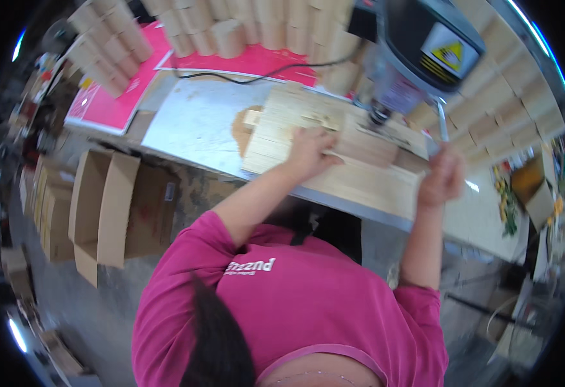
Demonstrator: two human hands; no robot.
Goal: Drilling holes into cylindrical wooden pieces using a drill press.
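Note:
A dark drill press [418, 48] with a yellow warning label stands at the back right of the worktable. Below its chuck [379, 115] lies a pale wooden block [366, 143] on a wooden board [272, 132]. My left hand [311, 152] grips the block's left end, its thumb along the near side. On the right, my right hand [442, 175] is closed around the metal feed lever [443, 121] of the drill press. Small wood pieces [318, 120] lie just beyond my left hand. Whether the drill bit touches the block, I cannot tell.
Stacked wooden blocks [231, 39] line the back of the table, with more stacks [508, 103] at the right. A black cable [250, 81] crosses the pink sheets. An open cardboard box [118, 209] stands on the floor at the left.

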